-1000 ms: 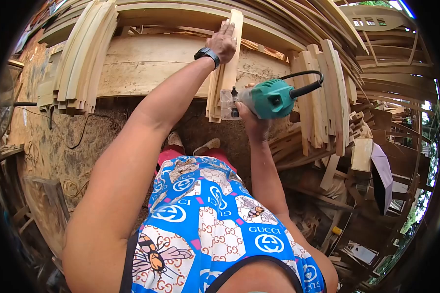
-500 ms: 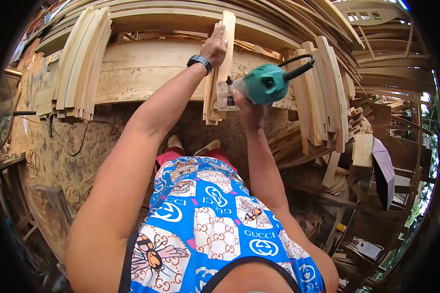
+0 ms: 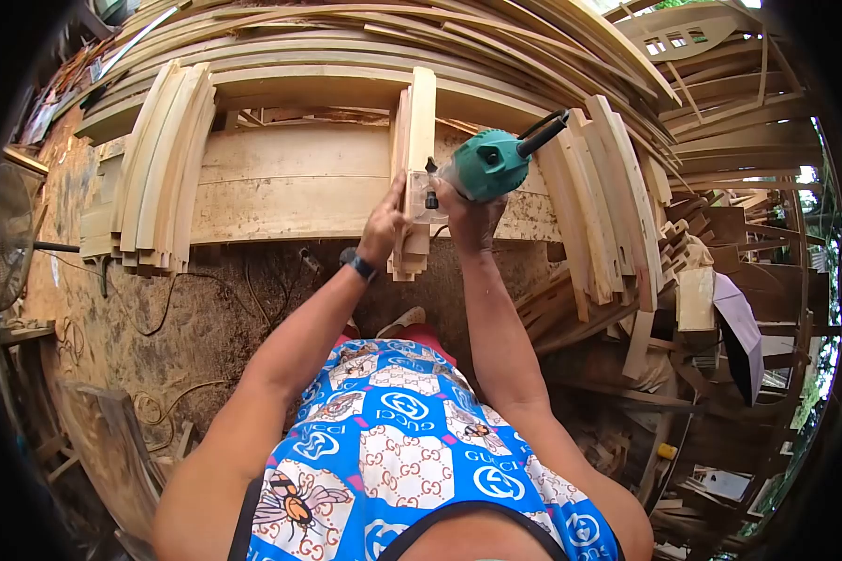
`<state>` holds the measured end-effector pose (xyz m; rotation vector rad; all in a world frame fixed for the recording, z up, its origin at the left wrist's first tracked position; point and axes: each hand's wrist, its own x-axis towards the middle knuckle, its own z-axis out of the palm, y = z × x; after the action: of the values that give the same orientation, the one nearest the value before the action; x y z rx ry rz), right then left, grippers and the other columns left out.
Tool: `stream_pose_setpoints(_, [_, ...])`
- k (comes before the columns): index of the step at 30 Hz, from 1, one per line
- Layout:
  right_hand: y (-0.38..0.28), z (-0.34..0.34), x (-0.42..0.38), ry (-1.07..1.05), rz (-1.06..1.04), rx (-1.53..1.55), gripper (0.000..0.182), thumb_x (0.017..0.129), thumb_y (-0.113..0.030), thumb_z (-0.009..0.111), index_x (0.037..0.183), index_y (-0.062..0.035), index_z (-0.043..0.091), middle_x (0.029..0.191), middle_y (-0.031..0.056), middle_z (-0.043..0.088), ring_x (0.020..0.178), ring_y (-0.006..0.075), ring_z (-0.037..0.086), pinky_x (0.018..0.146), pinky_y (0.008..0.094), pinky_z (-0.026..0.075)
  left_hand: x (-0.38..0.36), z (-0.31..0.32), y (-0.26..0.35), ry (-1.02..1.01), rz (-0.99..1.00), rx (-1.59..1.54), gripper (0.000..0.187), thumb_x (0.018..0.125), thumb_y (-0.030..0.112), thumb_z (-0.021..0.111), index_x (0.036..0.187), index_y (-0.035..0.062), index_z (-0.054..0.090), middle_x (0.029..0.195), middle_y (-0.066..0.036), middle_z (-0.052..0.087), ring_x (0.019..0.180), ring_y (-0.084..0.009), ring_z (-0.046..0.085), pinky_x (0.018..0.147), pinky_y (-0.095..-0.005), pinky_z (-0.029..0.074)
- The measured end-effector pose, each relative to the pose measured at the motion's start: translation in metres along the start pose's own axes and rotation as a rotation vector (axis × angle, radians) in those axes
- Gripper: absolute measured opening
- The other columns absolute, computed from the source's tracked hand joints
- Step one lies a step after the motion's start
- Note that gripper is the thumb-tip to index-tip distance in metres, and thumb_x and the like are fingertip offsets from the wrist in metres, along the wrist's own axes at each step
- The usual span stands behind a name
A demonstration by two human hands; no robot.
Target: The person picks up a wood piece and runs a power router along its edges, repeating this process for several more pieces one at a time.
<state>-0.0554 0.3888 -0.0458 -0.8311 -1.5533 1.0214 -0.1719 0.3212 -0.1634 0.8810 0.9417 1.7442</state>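
Observation:
My right hand (image 3: 472, 213) is wrapped round a teal trim router (image 3: 486, 166), tilted over with its black cord end up to the right. The router's clear base plate (image 3: 428, 194) rests on a pale wooden piece (image 3: 423, 112), which lies on top of a small bundle of wooden strips (image 3: 400, 131). At the left side of that bundle, near the base plate, is my left hand (image 3: 384, 224), its fingers closed against the strips' edge. A dark watch is on my left wrist. The router bit is hidden.
The bundle crosses a wide wooden bench (image 3: 290, 178). Curved strips (image 3: 159, 168) are stacked at its left end, and more boards (image 3: 608, 206) at its right. Long planks (image 3: 327, 42) lie behind. Cords (image 3: 164, 318) trail over the ground. A folded umbrella (image 3: 739, 332) hangs at right.
My left hand has come from the far end of the wooden piece back towards me, to the bundle's left side near the router. The router stays at the near end; the view has shifted.

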Motion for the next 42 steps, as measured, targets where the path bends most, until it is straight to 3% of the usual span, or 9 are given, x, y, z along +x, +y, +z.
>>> stream_pose_setpoints(5, [0.002, 0.0, 0.007, 0.004, 0.009, 0.034, 0.03, 0.073, -0.007, 0.083, 0.097, -0.0064, 0.065, 0.087, 0.0001, 0.068, 0.078, 0.0124, 0.065, 0.075, 0.0309, 0.054, -0.019, 0.013, 0.012, -0.131, -0.051, 0.39, 0.111, 0.071, 0.018, 0.07, 0.156, -0.0136, 0.006, 0.165, -0.031, 0.015, 0.155, -0.0363, 0.016, 0.126, -0.0377, 0.015])
stream_pose_setpoints(7, [-0.005, 0.003, 0.009, 0.001, -0.02, 0.011, 0.027, 0.073, -0.007, 0.083, 0.094, -0.0067, 0.066, 0.085, -0.0006, 0.068, 0.077, 0.0122, 0.065, 0.074, 0.0307, 0.054, -0.024, 0.029, 0.016, -0.038, -0.023, 0.967, 0.119, 0.073, 0.024, 0.08, 0.156, -0.0137, 0.004, 0.162, -0.034, 0.018, 0.153, -0.0386, 0.02, 0.125, -0.0387, 0.022])
stream_pose_setpoints(8, [-0.001, 0.003, 0.011, -0.019, -0.019, 0.033, 0.027, 0.073, -0.007, 0.083, 0.094, -0.0067, 0.066, 0.086, -0.0008, 0.068, 0.077, 0.0119, 0.065, 0.074, 0.0306, 0.054, -0.03, 0.039, 0.017, 0.036, -0.045, 0.92, 0.114, 0.069, 0.021, 0.078, 0.155, -0.0135, 0.011, 0.157, -0.04, 0.022, 0.149, -0.0473, 0.024, 0.125, -0.0436, 0.022])
stream_pose_setpoints(12, [0.003, 0.0, 0.01, -0.018, -0.036, 0.013, 0.026, 0.073, -0.007, 0.082, 0.092, -0.007, 0.065, 0.083, -0.0011, 0.068, 0.075, 0.0121, 0.064, 0.073, 0.0304, 0.053, -0.038, 0.044, 0.01, 0.093, -0.004, 0.95, 0.113, 0.069, 0.019, 0.078, 0.154, -0.013, 0.011, 0.151, -0.037, 0.034, 0.142, -0.0467, 0.037, 0.119, -0.0441, 0.032])
stream_pose_setpoints(22, [-0.019, -0.002, -0.018, -0.04, -0.023, -0.065, 0.022, 0.073, -0.007, 0.083, 0.087, -0.007, 0.065, 0.08, -0.002, 0.067, 0.074, 0.011, 0.063, 0.073, 0.0296, 0.053, -0.038, 0.044, 0.001, 0.17, 0.099, 0.887, 0.107, 0.07, 0.016, 0.073, 0.154, -0.0132, 0.015, 0.149, -0.035, 0.04, 0.14, -0.0449, 0.041, 0.118, -0.0428, 0.035])
stream_pose_setpoints(25, [-0.012, -0.001, -0.019, -0.035, 0.025, 0.004, 0.024, 0.073, -0.006, 0.083, 0.088, -0.0064, 0.065, 0.081, -0.0016, 0.067, 0.074, 0.0113, 0.063, 0.073, 0.0299, 0.053, -0.038, 0.045, 0.007, 0.183, 0.08, 0.773, 0.106, 0.065, 0.008, 0.072, 0.153, -0.0137, 0.018, 0.147, -0.038, 0.04, 0.137, -0.0492, 0.042, 0.117, -0.0465, 0.035])
stream_pose_setpoints(31, [0.001, 0.005, 0.006, -0.004, -0.014, -0.031, 0.03, 0.072, -0.007, 0.084, 0.095, -0.0056, 0.065, 0.086, 0.0, 0.068, 0.075, 0.0118, 0.064, 0.073, 0.0306, 0.054, -0.04, 0.043, 0.011, 0.148, 0.161, 0.878, 0.107, 0.065, 0.01, 0.069, 0.154, -0.0125, 0.014, 0.147, -0.038, 0.039, 0.136, -0.0499, 0.042, 0.115, -0.0469, 0.037])
stream_pose_setpoints(40, [0.016, 0.018, 0.045, 0.051, -0.068, 0.007, 0.034, 0.071, -0.008, 0.083, 0.099, -0.0046, 0.065, 0.088, 0.0023, 0.07, 0.078, 0.0145, 0.068, 0.075, 0.0324, 0.056, -0.039, 0.044, 0.015, 0.123, 0.013, 0.815, 0.111, 0.062, 0.008, 0.073, 0.154, -0.0121, 0.014, 0.15, -0.038, 0.035, 0.137, -0.0504, 0.039, 0.118, -0.0492, 0.031])
stream_pose_setpoints(42, [0.019, 0.019, 0.056, 0.023, -0.019, -0.039, 0.037, 0.07, -0.009, 0.083, 0.101, -0.0039, 0.064, 0.09, 0.0029, 0.07, 0.079, 0.0152, 0.068, 0.075, 0.0329, 0.057, -0.038, 0.042, 0.013, 0.138, 0.119, 0.904, 0.108, 0.063, 0.008, 0.069, 0.155, -0.0098, 0.014, 0.144, -0.038, 0.042, 0.132, -0.0509, 0.045, 0.114, -0.048, 0.037])
